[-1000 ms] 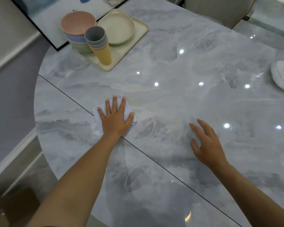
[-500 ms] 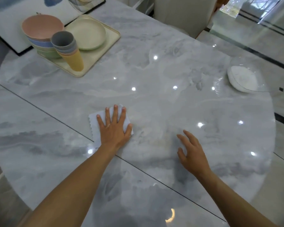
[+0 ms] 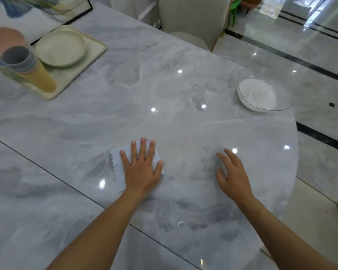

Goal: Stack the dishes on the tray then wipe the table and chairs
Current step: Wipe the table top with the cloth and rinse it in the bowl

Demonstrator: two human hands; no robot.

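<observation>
My left hand [image 3: 141, 168] lies flat with spread fingers on a white cloth [image 3: 117, 160], pressing it onto the grey marble table [image 3: 125, 106]. To its right, my right hand [image 3: 232, 172] rests on the bare tabletop with relaxed fingers and holds nothing. At the far left stands a cream tray [image 3: 94, 49] carrying a stack of plates [image 3: 61, 49], stacked bowls [image 3: 2, 41] with a pink one on top, and nested cups [image 3: 29, 69].
A clear glass bowl [image 3: 261, 90] with white contents sits near the table's right edge. A cream chair [image 3: 193, 18] stands behind the table. A framed picture [image 3: 37, 14] leans at the back left. A dark seam [image 3: 66, 182] crosses the tabletop.
My left hand has slid the cloth to the right across the table. The view has swung right, so the tray sits further left and the glass bowl nearer the middle.
</observation>
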